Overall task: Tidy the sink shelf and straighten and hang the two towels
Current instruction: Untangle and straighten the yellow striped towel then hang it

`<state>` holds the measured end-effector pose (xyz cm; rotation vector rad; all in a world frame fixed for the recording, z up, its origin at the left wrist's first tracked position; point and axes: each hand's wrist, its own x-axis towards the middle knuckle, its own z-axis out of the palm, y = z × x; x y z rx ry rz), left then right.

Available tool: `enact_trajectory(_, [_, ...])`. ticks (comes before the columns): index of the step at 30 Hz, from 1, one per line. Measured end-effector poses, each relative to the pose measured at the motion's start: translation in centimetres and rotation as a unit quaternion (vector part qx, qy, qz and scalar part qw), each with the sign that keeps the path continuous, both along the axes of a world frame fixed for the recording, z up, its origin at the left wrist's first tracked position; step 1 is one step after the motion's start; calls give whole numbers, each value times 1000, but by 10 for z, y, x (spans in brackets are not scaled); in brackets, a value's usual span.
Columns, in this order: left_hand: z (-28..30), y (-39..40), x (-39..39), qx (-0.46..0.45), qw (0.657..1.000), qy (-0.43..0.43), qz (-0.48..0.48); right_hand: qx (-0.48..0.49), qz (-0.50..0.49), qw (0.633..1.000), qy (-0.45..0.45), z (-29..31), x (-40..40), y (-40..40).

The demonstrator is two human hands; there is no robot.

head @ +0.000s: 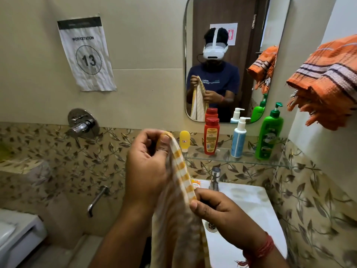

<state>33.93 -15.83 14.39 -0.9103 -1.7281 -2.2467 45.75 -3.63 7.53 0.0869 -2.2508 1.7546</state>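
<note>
A yellow-and-white checked towel (179,213) hangs down in front of me. My left hand (146,163) pinches its top corner high up. Lower down, my right hand (216,207) pinches the same edge. An orange striped towel (326,82) hangs bunched on the wall at the upper right. The glass shelf (251,161) above the sink carries a small yellow bottle (184,140), a red bottle (211,135), a white-and-blue pump bottle (239,138) and a green pump bottle (269,136), all upright.
The white sink (251,206) with its tap (214,177) lies below the shelf, an orange packet (196,183) at its back left corner. A mirror (231,55) hangs above. A wall valve (83,123) and spout (96,200) sit left.
</note>
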Motion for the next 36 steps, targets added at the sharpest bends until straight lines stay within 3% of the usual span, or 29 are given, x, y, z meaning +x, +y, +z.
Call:
enact_trajectory(4, [18, 0, -8, 66, 991, -20, 117, 102, 41, 993, -49, -8, 8, 13])
enact_trajectory(6, [23, 1, -5, 74, 987, -14, 142, 145, 4, 989, -37, -14, 5, 11])
enact_trajectory(10, [22, 9, 11, 33, 993, 1, 117, 90, -125, 986, 67, -7, -5, 0])
enact_trajectory(17, [14, 13, 18, -5, 996, 20, 92, 88, -149, 976, 135, 17, -17, -21])
enact_trajectory(22, [16, 9, 11, -9, 995, 34, 94, 188, -183, 961, 83, 10, -37, -33])
enact_trajectory(26, [18, 1, 0, -15, 994, 41, 103, 197, -148, 968, 49, 3, -51, -34])
enact_trajectory(30, [21, -13, -24, 20, 992, 21, 123, 318, -120, 940, 34, -8, -56, -17])
enact_trajectory(36, [20, -26, -44, 20, 991, 18, 129, 310, -116, 942, 60, -13, -60, -4])
